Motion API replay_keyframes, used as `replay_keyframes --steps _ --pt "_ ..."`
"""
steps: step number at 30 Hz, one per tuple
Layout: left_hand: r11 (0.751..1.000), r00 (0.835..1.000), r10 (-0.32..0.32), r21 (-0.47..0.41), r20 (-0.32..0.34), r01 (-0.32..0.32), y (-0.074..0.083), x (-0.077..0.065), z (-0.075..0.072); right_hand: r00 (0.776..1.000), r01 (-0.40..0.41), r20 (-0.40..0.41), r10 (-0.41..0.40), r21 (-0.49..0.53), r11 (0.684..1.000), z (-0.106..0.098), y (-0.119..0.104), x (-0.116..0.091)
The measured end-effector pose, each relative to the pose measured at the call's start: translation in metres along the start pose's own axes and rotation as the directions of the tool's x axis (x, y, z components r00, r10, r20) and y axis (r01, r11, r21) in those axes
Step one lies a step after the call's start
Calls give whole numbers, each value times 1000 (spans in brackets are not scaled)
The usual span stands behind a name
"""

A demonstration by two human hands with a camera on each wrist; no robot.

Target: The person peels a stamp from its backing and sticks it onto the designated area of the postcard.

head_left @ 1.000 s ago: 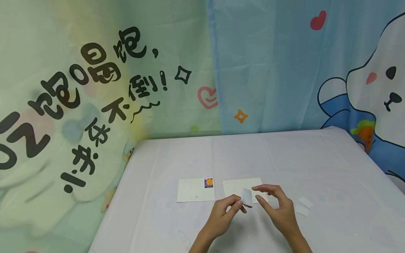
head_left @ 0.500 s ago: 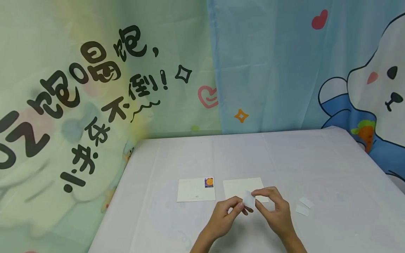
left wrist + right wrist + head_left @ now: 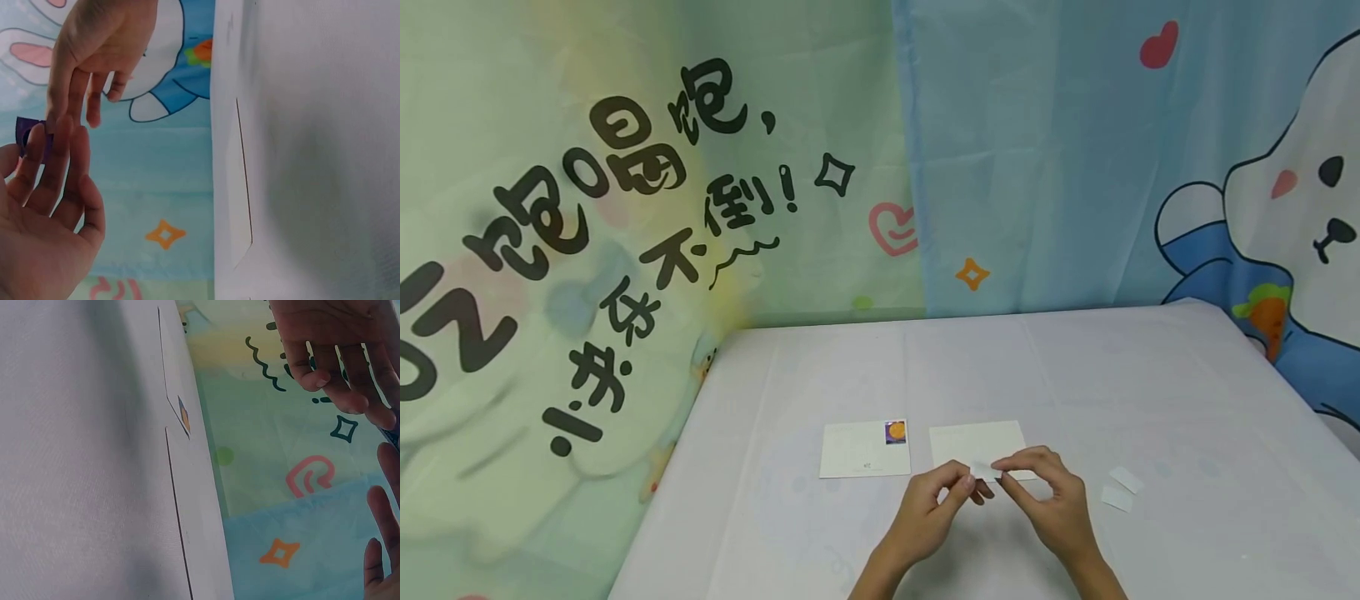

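Note:
Between both hands, in front of my chest in the head view, is a small stamp [image 3: 984, 472] with its white back showing upward. Its dark purple printed face [image 3: 22, 132] shows in the left wrist view. My left hand [image 3: 928, 510] pinches its left edge between thumb and index finger. From the other side, the thumb and index finger of my right hand [image 3: 1051, 504] pinch the right edge. Behind the hands lies a blank white postcard [image 3: 973, 437], its near edge partly covered by them. Left of it lies another postcard [image 3: 853, 454] bearing an orange-and-purple stamp [image 3: 896, 432].
Two small white paper pieces [image 3: 1117, 498] lie on the white tablecloth [image 3: 820, 367] to the right of my right hand. A printed curtain [image 3: 1037, 167] with cartoon figures hangs behind and along the left of the table.
My right hand has come in from a little to the right and now pinches the stamp's edge. The stamp has tilted from upright to flatter between both hands.

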State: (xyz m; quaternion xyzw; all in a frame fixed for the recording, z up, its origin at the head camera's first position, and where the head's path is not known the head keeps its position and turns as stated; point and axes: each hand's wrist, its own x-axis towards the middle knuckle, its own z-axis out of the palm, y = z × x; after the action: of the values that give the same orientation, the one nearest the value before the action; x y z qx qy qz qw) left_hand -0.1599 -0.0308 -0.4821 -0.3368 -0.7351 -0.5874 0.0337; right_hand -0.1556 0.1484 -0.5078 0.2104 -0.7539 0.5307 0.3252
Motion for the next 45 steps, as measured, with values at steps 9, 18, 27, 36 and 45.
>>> replay_keyframes --steps 9,18,27,36,45 --pt "974 985 8 226 -170 31 -18 3 -4 995 -35 99 30 50 998 1 -23 6" --pt "976 967 8 210 -254 48 -24 6 -4 976 -152 172 131 114 982 5 -4 -9" --pt "993 970 -11 112 -244 39 -29 5 -1 967 -205 191 169 182 962 5 -6 -9" --pt "996 970 -56 58 -235 71 -31 8 2 958 -249 189 213 187 950 1 -1 -11" --pt "995 966 -22 86 -259 46 -41 31 11 929 -369 -13 370 9 929 1 8 -3"
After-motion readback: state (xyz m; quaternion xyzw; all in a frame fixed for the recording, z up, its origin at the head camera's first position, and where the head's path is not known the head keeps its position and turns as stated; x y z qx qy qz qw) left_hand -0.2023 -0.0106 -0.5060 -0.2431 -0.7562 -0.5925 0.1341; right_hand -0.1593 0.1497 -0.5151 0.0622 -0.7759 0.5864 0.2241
